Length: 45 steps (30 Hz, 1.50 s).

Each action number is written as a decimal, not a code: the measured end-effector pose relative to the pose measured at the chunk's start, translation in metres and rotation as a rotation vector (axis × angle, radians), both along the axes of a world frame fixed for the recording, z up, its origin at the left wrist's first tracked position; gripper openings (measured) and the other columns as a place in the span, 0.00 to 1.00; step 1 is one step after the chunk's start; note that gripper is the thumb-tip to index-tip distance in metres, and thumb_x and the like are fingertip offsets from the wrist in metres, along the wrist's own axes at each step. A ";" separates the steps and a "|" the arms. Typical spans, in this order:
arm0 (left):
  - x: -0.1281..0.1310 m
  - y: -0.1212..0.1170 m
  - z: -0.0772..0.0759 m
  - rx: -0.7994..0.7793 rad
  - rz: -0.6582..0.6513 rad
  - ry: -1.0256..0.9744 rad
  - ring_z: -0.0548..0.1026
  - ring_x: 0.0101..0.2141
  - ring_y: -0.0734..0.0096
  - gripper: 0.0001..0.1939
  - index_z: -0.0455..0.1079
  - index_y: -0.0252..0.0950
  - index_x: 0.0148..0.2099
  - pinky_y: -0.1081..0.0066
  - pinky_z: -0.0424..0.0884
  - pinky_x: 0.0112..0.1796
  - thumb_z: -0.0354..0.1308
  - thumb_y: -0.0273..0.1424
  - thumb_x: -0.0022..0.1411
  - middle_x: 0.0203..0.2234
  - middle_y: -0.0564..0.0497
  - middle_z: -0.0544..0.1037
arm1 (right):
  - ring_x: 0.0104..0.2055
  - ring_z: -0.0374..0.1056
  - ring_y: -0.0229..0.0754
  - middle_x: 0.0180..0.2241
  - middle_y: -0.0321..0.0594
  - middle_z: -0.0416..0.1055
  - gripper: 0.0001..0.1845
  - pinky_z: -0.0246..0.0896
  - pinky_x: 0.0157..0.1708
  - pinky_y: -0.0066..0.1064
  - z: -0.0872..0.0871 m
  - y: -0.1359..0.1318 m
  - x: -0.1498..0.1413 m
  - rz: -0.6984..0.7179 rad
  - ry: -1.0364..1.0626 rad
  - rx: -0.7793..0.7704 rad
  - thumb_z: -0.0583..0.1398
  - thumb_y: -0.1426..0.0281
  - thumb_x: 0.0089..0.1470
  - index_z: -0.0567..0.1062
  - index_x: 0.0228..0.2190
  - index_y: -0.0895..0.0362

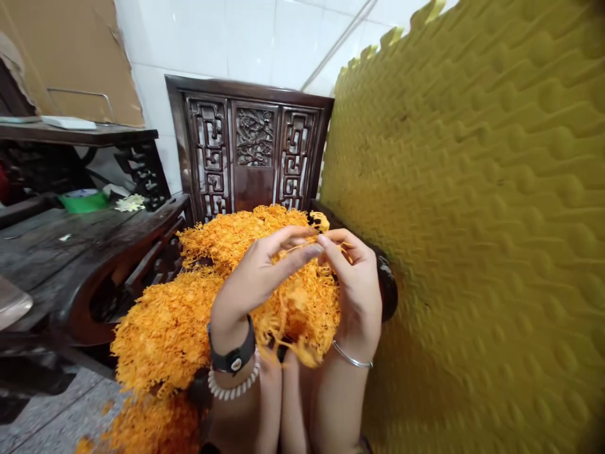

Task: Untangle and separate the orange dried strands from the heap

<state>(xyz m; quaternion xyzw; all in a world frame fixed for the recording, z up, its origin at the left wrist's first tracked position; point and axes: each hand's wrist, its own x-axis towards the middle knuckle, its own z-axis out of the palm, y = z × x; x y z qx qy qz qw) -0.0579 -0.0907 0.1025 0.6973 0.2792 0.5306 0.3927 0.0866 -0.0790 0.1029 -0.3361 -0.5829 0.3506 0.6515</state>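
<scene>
My left hand (255, 274) and my right hand (357, 280) meet at the fingertips above a heap of frizzy orange pieces. Both are closed in a pinch on thin orange strands (347, 246), partly hidden by my fingers. Loose orange strands (283, 309), slightly blurred, hang below the hands over my lap. Around them the big orange heap (161, 328) spreads to the left and towards the back of the seat. A black band (234, 356) and a white coil are on my left wrist, a silver bangle (352, 356) on my right.
A tall yellow foam mat (472, 221) stands close on the right. Behind the heap rises a carved dark wooden chair back (255, 183). On the left, a dark wooden seat (51, 243) carries a green roll of tape (84, 200). More orange pieces (154, 425) lie low at the left.
</scene>
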 end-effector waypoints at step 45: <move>0.005 0.001 -0.025 0.059 0.134 -0.001 0.62 0.26 0.75 0.12 0.67 0.37 0.32 0.74 0.59 0.29 0.50 0.38 0.63 0.23 0.54 0.66 | 0.41 0.70 0.43 0.41 0.43 0.73 0.33 0.63 0.47 0.40 -0.040 0.000 -0.008 0.335 0.425 -0.084 0.49 0.41 0.48 0.74 0.40 0.54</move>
